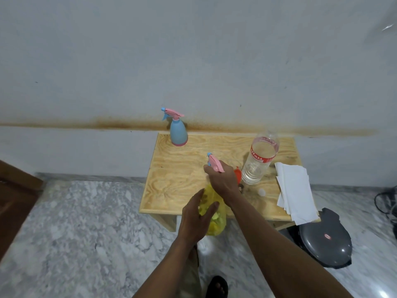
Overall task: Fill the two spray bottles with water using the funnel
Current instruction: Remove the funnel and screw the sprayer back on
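Observation:
A yellow spray bottle [216, 220] stands at the front edge of the wooden table [178, 175]. My left hand [195, 220] grips its body from the left. My right hand [223, 179] grips its neck under the pink spray head [214, 163]. A blue spray bottle [178, 134] with a pink head stands at the table's back left. A clear water bottle [258, 162] with a red label stands uncapped at the right, partly filled. An orange funnel [237, 173] peeks out behind my right hand.
A small white cap [262, 192] lies near the water bottle. White paper towels [294, 190] hang over the table's right front corner. A dark grey bin lid [326, 239] sits on the marble floor below. My foot in a black sandal [217, 287] shows at the bottom.

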